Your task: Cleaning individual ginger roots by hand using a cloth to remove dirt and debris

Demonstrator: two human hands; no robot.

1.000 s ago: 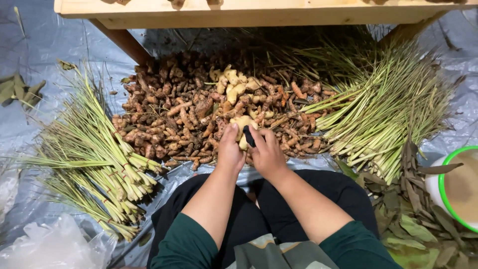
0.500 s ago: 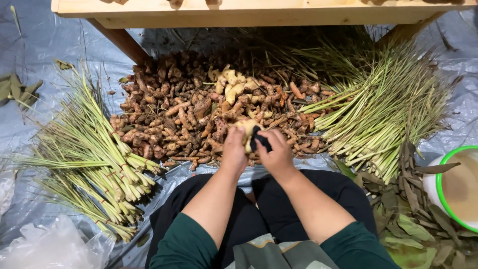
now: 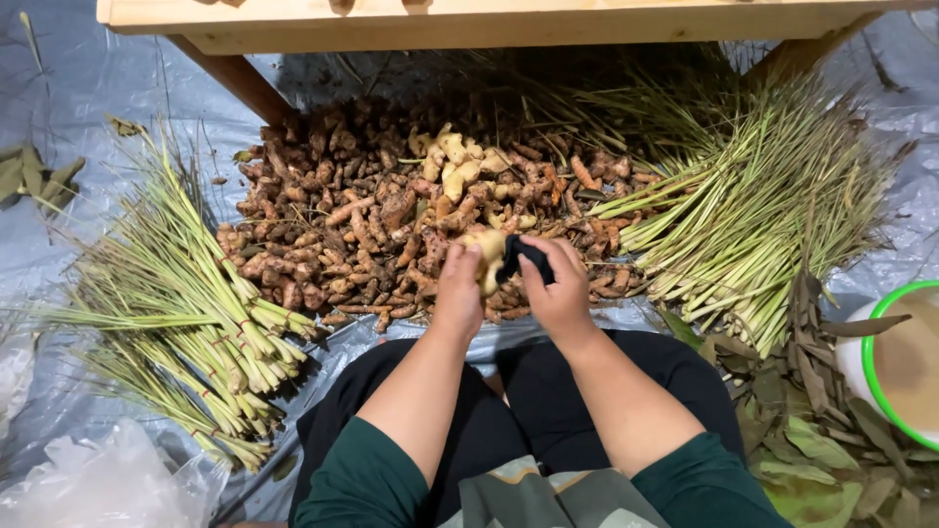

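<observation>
In the head view, a wooden bench edge (image 3: 509,22) runs across the top of the frame, its slanted leg (image 3: 235,83) coming down at the upper left, so the far side of the work area is closed off. Below it a heap of brown roots (image 3: 362,220) fills the middle of a grey plastic sheet (image 3: 88,88), with a few paler, peeled-looking pieces (image 3: 455,161) lying on top near the back. Bundles of lemongrass stalks hem the heap in on both sides: one fan (image 3: 186,323) at the left, another (image 3: 763,196) at the right, touching the heap's edge. Dry leaves (image 3: 802,391) are piled at the lower right beside a white bowl with a green rim (image 3: 880,362), cut off by the frame edge, and crumpled clear plastic (image 3: 108,479) sits at the lower left. The only bare sheet lies at the upper left and in the narrow strip between the heap and the person's dark-trousered knees (image 3: 548,391). The left hand (image 3: 460,293) is closed around a pale ginger piece (image 3: 486,252), held just above the heap's near edge, the fingers curled under it. The right hand (image 3: 558,284) is clenched on a small dark tool (image 3: 523,259) pressed against the same piece; whether it is a blade or a scraper cannot be told. Both hands touch at the ginger.
</observation>
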